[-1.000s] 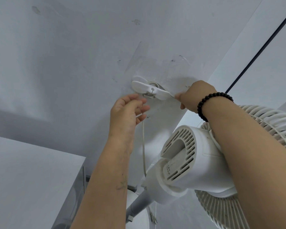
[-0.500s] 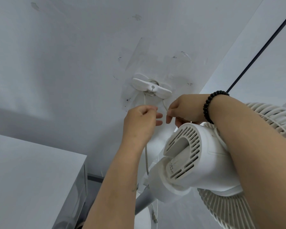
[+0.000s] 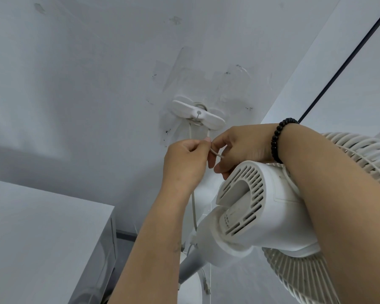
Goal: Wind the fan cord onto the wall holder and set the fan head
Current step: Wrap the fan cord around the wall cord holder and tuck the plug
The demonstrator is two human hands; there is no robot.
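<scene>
The fan cord (image 3: pixel 215 153) sits just left of the frame's centre, a thin pale line that runs up in two strands to the wall holder (image 3: pixel 198 115) and loops round its hub, while a third length drops straight down behind the left wrist toward the foot of the fan. That loop is what the winding needs: the cord has to pass behind the holder's two flat wings so they keep it from slipping off the wall.

Both hands meet directly below the holder, touching or nearly so. The left hand (image 3: pixel 185 160) has its fingers curled in with thumb and forefinger pinching the cord, apparently to keep the hanging length taut. The right hand (image 3: pixel 239 148) pinches the same cord a little further along, its other fingers bent loosely beneath, likely to feed the next turn upward. Exactly where each fingertip presses is hard to make out, since the knuckles cover the contact.

The right forearm, with a black bead bracelet (image 3: pixel 279 140) at the wrist, reaches over the fan head (image 3: pixel 261 207), whose vented motor housing fills the lower right and tilts toward the wall; its grille (image 3: pixel 360 150) shows at the right edge. I judge the head still waits to be set. A grey cabinet (image 3: pixel 42 233) occupies the lower left.
</scene>
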